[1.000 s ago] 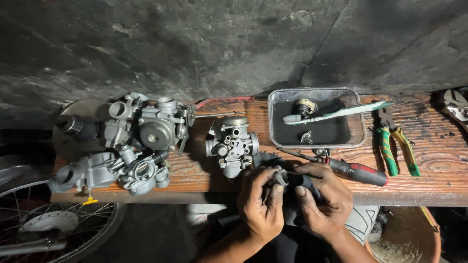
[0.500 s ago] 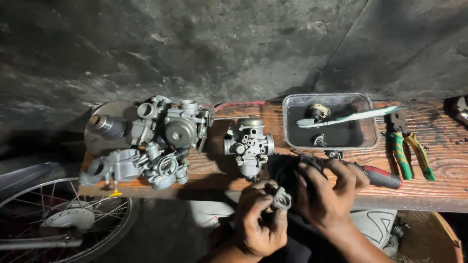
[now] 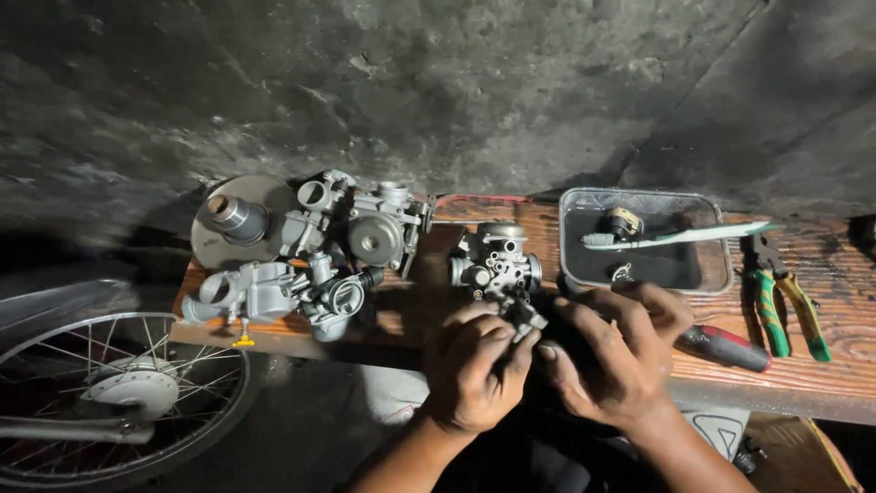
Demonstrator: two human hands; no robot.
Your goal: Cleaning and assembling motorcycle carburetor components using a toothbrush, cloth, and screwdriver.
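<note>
Both hands have drawn together again, left hand (image 3: 473, 370) and right hand (image 3: 610, 351) fingers pinching a small grey metal carburettor part (image 3: 524, 317) between them, steadying it above the worn wooden bench (image 3: 849, 365).

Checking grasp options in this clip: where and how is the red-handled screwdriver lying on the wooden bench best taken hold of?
Grip the red-handled screwdriver by its thick red and black handle, coming from above and the bench's near edge. The handle lies flat and exposed; its shaft end is hidden under the right hand, so that end seems harder to reach.
</note>
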